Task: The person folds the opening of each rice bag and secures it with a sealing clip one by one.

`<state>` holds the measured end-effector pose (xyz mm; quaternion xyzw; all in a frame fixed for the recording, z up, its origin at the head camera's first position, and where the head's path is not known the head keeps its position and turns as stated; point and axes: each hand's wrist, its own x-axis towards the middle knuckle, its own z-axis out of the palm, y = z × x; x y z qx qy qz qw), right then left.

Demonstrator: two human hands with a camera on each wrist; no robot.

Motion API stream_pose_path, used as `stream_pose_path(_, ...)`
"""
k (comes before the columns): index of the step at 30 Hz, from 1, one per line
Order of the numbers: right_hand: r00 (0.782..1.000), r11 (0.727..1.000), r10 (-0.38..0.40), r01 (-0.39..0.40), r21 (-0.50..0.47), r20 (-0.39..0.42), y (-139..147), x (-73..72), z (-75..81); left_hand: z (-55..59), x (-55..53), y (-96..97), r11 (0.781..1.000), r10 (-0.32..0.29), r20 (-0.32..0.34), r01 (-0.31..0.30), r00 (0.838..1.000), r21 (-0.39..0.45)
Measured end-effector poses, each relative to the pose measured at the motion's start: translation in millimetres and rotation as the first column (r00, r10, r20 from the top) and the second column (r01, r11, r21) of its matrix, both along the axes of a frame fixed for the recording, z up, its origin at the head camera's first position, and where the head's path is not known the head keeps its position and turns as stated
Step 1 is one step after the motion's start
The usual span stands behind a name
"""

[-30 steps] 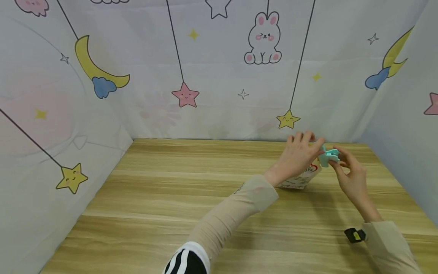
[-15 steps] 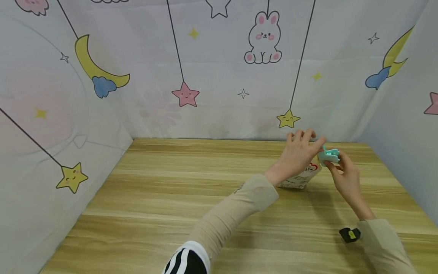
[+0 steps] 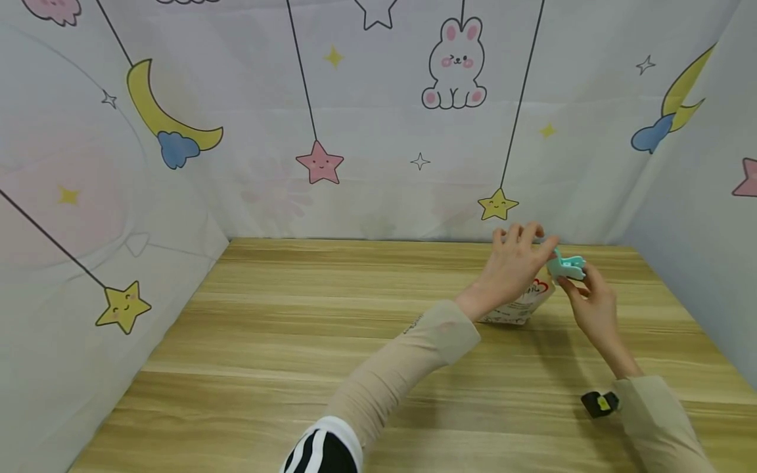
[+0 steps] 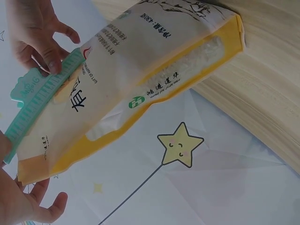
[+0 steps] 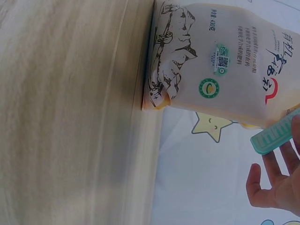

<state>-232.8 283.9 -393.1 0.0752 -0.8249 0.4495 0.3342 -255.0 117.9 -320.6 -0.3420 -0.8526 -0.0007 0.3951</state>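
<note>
A cream and yellow printed food bag stands on the table, its side window showing pale contents. Across its top lies a mint-green bag clip with ruler-like marks; in the head view the clip is between the two hands. My right hand pinches this clip, thumb on the near side in the left wrist view. My left hand holds the bag's top corner, thumb at the clip's end and other fingers behind the bag. In the right wrist view the clip's end sticks out past the bag's edge.
A wood-grain table runs back to a white cloth backdrop printed with stars, moons and a rabbit. Cloth walls also rise at both sides. A black strap piece hangs at the right sleeve.
My right hand has moved slightly left with the clip, bringing it further over the bag's top. My left hand has stayed nearly still at the bag.
</note>
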Motion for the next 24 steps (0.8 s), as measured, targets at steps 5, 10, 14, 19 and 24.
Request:
stream_pose_path(5, 0.999, 1.0, -0.008, 0.007, 0.021, 0.031, 1.5, -1.2, -2.1, 0.7, 0.7, 0.2, 1.0, 0.004, 0.005, -0.004, 1.0, 0.009)
stream_pose_path(10, 0.999, 1.0, -0.023, 0.023, 0.011, 0.029, 0.6, -3.7, -3.0, 0.9, 0.6, 0.9, 1.0, 0.008, 0.016, -0.008, 1.0, 0.011)
stream_pose_path(14, 0.999, 1.0, -0.024, 0.024, 0.002, 0.029, -1.8, -4.0, -2.2, 1.4, 0.6, 1.1, 1.0, 0.018, 0.047, -0.018, 0.999, -0.001)
stream_pose_path(19, 0.999, 0.999, -0.023, 0.025, -0.032, 0.045, -3.6, -4.3, -1.2, 3.1, 1.1, 1.3, 1.0, 0.003, 0.105, -0.004, 0.994, 0.002)
stream_pose_path(24, 0.997, 0.998, -0.045, 0.048, -0.045, 0.056, -3.9, -6.2, -2.2, 4.2, 0.9, 1.4, 1.0, 0.0, 0.106, -0.001, 0.994, 0.01)
